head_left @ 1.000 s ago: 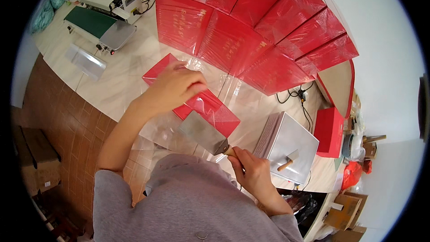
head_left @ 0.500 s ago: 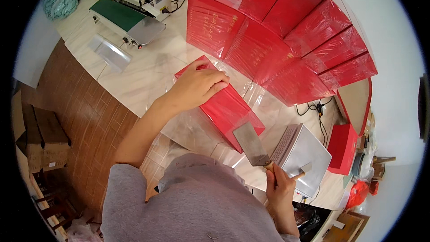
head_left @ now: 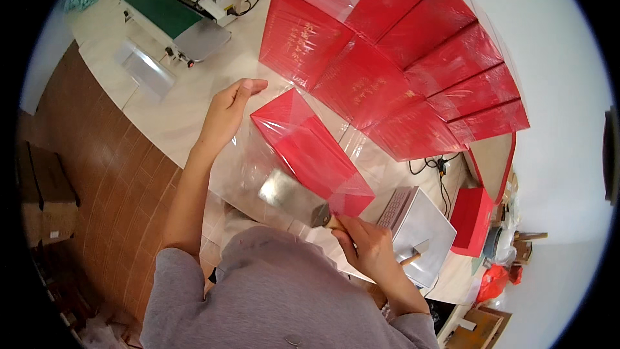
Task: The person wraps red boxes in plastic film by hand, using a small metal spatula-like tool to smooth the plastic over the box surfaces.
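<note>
A red box in clear plastic film lies at a slant on the table in front of me. Just off its far left end, my left hand is raised with fingers stretched out, holding nothing I can see. My right hand grips the wooden handle of a wide metal scraper. The scraper's flat blade points left, along the near long side of the box. Loose clear film spreads from that side toward the table's edge, partly behind the blade.
Stacked film-wrapped red boxes stand at the far right. A sealing machine with a green belt stands far left beside a clear plastic piece. Right, a silver scale carries a smaller scraper; another red box is beside it.
My left hand has lifted off the box and moved left. The scraper has swung left to the box's near side. The box's end, hidden before, now shows.
</note>
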Demonstrator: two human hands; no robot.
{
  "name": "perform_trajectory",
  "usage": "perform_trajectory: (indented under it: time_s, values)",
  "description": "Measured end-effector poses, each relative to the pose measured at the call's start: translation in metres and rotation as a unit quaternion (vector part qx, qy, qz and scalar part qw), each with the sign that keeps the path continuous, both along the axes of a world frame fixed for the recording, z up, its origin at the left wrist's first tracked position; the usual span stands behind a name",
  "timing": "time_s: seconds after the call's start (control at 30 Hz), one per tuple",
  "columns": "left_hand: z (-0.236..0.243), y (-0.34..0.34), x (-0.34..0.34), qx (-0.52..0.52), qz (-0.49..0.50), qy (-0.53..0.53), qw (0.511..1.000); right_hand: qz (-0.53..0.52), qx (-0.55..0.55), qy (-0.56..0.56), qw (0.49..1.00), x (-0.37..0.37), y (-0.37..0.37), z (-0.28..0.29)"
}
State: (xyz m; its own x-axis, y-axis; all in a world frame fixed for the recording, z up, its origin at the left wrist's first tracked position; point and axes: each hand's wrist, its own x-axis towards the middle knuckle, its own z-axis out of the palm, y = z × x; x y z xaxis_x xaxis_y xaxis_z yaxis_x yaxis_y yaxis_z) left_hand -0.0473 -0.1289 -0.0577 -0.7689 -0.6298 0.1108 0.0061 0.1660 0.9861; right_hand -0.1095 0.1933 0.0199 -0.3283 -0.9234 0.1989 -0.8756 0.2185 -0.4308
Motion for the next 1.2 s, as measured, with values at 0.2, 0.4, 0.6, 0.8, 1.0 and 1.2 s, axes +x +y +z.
perform_trajectory:
  time_s: [0.2, 0.4, 0.6, 0.8, 1.0, 1.2]
  values:
    - [-0.023, 0.001, 0.01, 0.135, -0.082, -0.029, 0.987, -0.063, 0.016, 0.038, 0.997, -0.016, -0.03, -0.006]
    - [-0.024, -0.003, 0.019, 0.198, -0.122, 0.002, 0.973, -0.058, -0.009, 0.069, 0.996, -0.023, -0.07, -0.008]
    - [-0.029, -0.01, 0.029, 0.183, -0.128, -0.05, 0.973, -0.045, 0.032, 0.089, 0.995, -0.025, -0.112, -0.008]
    - [-0.037, -0.006, 0.029, 0.159, -0.124, -0.01, 0.979, -0.036, 0.03, 0.059, 0.997, -0.029, -0.142, -0.007]
    - [-0.031, 0.006, 0.017, 0.182, -0.096, 0.016, 0.978, -0.071, 0.051, 0.027, 0.996, -0.033, -0.1, -0.001]
    - [-0.019, 0.03, 0.011, 0.104, -0.033, 0.004, 0.994, -0.136, 0.065, 0.073, 0.986, -0.023, -0.02, -0.001]
